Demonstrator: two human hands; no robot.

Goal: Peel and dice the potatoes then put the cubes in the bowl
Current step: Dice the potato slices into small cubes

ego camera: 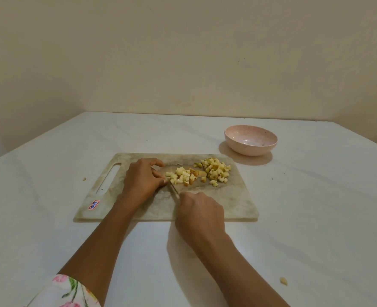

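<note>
From my feed, head cam looking down at both hands on the cutting board [227, 202], which lies flat on the white worktop [316, 218].

Left hand [143, 178]: forearm comes in from lower left, floral sleeve [65, 291] at the elbow. It sits knuckles up on the board's left-centre w/ fingers curled under and tips right at the left edge of the nearer heap of potato cubes [183, 176]. Can't tell if it's pinching a piece or only bracing, since the fingertips are hidden.

Right hand [199, 214]: forearm in from lower right, wrist over the board's near edge, fingers wrapped round the knife [174, 189] handle. The blade angles up and left, its tip next to the left fingertips and the heap.

A bigger heap of cubes lies further right on the board, apart from the first, some bits w/ brownish skin. The pink bowl [250, 140] stands upright on the worktop beyond the board's far right corner, not touching it, and I see no cubes in it.

Also a red-white sticker [94, 205] at the board's near left corner and a pale scrap [284, 281] on the worktop at lower right.
</note>
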